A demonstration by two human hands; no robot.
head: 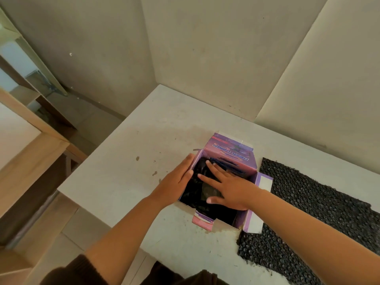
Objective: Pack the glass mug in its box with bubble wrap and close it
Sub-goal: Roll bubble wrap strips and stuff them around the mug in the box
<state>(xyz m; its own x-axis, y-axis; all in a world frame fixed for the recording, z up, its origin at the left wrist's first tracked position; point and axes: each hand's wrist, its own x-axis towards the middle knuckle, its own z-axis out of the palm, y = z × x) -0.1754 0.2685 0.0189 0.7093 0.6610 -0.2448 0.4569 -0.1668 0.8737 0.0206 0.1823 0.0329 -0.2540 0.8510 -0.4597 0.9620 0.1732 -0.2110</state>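
A purple cardboard box [242, 159] stands open on the white table [127, 173], its flaps spread outward. Inside it lies a dark bundle of black bubble wrap [197, 192]; the glass mug itself is hidden in the wrap. My left hand [176, 182] lies flat against the box's left wall, thumb hooked over the rim. My right hand [228, 188] reaches into the opening with fingers spread, pressing down on the black bundle.
A large sheet of black bubble wrap [312, 210] lies on the table to the right of the box, partly under its right flap. Beige walls close the table's far and right sides. The table's left edge drops to a wooden floor.
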